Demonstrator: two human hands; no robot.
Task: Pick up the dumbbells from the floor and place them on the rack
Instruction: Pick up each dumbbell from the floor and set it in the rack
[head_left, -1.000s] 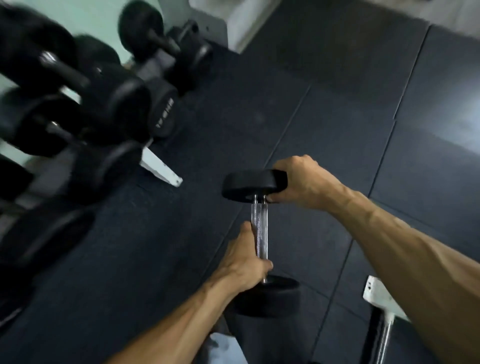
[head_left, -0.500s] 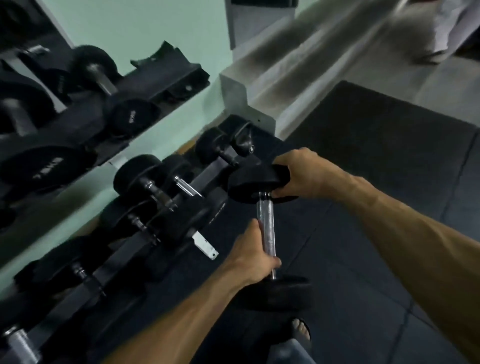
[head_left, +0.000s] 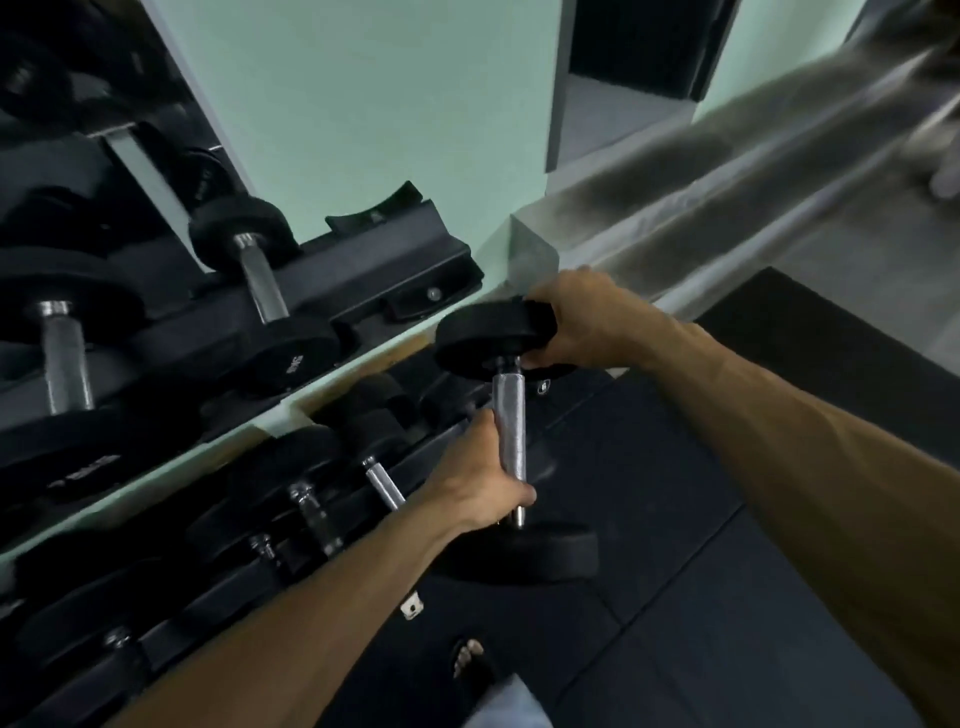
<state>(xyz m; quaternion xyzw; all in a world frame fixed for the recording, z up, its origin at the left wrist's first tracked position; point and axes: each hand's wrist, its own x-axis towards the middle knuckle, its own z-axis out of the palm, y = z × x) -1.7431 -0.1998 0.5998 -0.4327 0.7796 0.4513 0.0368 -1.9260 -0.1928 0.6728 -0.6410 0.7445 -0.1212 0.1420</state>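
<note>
Left hand (head_left: 480, 486) is clenching the knurled chrome handle of the black round-headed dumbbell (head_left: 510, 431), near head hanging low over the dark rubber floor mat (head_left: 675, 597); right hand (head_left: 582, 325) is gripping the far head. Dumbbell is being carried clear of the floor, just beside the black tiered steel rack (head_left: 363, 270). Best lowering both heads level into the empty cradle at the upper tier's end, fingers out from under

The left hand (head_left: 480, 480) is curled around the lower part of the knurled chrome handle of a black round-headed dumbbell (head_left: 509, 431), forearm reaching up from the bottom edge. The right hand (head_left: 584, 325) clasps the far black head from the side, arm extended from the right. A bare foot (head_left: 467, 660) shows below.
</note>
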